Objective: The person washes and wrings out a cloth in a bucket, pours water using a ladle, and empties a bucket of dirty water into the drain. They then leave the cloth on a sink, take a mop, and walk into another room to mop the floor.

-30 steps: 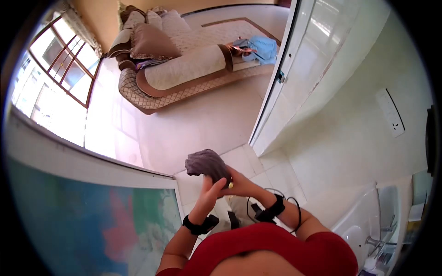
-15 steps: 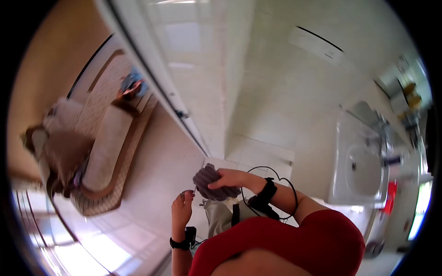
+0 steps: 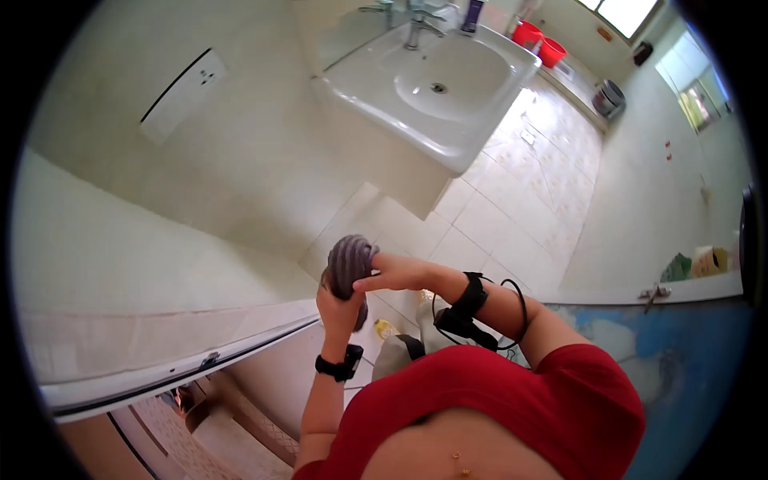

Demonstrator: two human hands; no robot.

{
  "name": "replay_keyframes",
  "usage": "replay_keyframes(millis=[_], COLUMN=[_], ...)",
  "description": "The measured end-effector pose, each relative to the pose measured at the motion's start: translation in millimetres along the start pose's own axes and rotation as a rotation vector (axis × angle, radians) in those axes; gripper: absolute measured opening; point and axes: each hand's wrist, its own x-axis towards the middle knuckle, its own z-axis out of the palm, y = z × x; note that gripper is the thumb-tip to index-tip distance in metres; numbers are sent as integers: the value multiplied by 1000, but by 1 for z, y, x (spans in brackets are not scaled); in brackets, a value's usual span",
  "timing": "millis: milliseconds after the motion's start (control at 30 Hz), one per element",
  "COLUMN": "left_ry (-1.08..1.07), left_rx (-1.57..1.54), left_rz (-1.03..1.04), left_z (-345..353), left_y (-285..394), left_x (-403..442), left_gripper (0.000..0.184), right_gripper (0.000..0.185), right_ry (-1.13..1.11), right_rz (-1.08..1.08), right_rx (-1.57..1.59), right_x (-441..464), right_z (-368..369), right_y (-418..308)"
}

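Observation:
Both of my hands are on a bunched, ribbed grey-purple cloth [image 3: 350,264] in front of my body. My left hand [image 3: 338,310] grips it from below, with the fingers partly hidden behind it. From the right side, my right hand [image 3: 390,272] holds it too, thumb pointing toward the left hand and the other fingers covered by the cloth. Black straps with small devices circle both forearms, and a black cable loops beside the right one.
A white washbasin [image 3: 376,110] with a metal tap [image 3: 418,32] stands ahead. Red buckets [image 3: 552,53] lie beyond on the right. A sliding door frame [image 3: 210,364] is at lower left, a blue panel [image 3: 692,376] with a latch [image 3: 654,296] at right. Tiled floor runs between.
My view has swung right, from the sofa toward the washbasin. My left hand, apart from the cloth's main bundle before, now grips it together with my right hand.

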Motion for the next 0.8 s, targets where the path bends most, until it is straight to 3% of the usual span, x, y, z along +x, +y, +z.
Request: replay_keyframes(millis=[67,133,467,533,600,667,733,800], left_ry=[17,-58,-38,-39,128,33,-254,-582], left_rx=[-47,-221,176,714,967,811,134,287], left_rz=[147,90,577,492,686,861,470,533], left_z=[34,61,231,269,302,338,384,416], left_y=[14,35,81,87,78,107,112,141], left_x=[17,40,180,195,192,179,152,128], left_gripper=[43,41,53,55,48,38,27,20], right_gripper=[58,51,34,34,35,36,35,35], right_ry=[150,430,1167,1225,1266,1270,1270,1254], right_rz=[-113,-213,-21,-2,51,42,25,28], right_rx=[3,135,654,697,624,586,611,627], right_x=[-59,-99,-311,-334,-352,-369,-382,-389], right_z=[-31,-56,-190,-216,-241,-272,-303,-331], right_y=[-13,13,177,201,221,229,237,246])
